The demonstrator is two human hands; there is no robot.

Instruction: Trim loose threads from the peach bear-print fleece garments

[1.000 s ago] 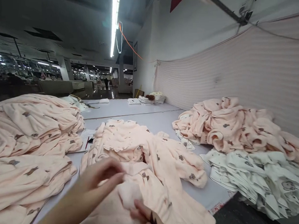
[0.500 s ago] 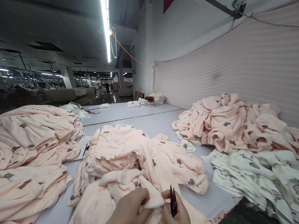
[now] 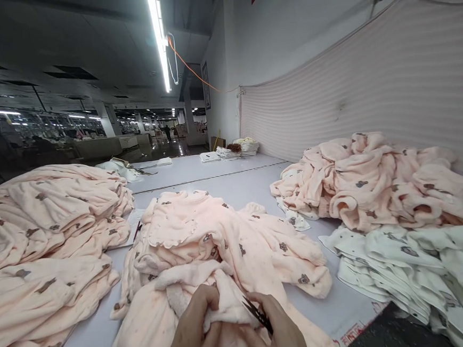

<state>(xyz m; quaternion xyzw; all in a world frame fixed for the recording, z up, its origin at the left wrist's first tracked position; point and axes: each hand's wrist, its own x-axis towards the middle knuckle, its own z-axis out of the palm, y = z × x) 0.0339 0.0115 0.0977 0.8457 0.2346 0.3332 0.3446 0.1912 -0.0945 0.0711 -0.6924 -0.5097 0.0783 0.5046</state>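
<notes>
A pale pink fleece garment [image 3: 203, 224] with small brown printed figures lies bunched in front of me. My left hand [image 3: 199, 326] pinches a fold of its edge between thumb and fingers. Close on the right, my right hand [image 3: 275, 325] holds dark thread snips [image 3: 258, 314], their blades pointing up and left against the raised fold. The right thumb also presses near the fabric, and whether it grips the cloth is hard to make out. Part of the garment is hidden under both hands.
Pink garments are heaped at the left [image 3: 51, 220] and right [image 3: 368, 179]. White printed pieces [image 3: 407, 272] hang over the table's right edge. A paper sheet [image 3: 133, 226] lies by the left heap. Folded cloth stacks [image 3: 230, 151] stand at the back.
The snips have swung from upright to slanting left, with their tips now at the fold. My right hand has turned towards the cloth, while my left keeps its pinch. The view has shifted slightly.
</notes>
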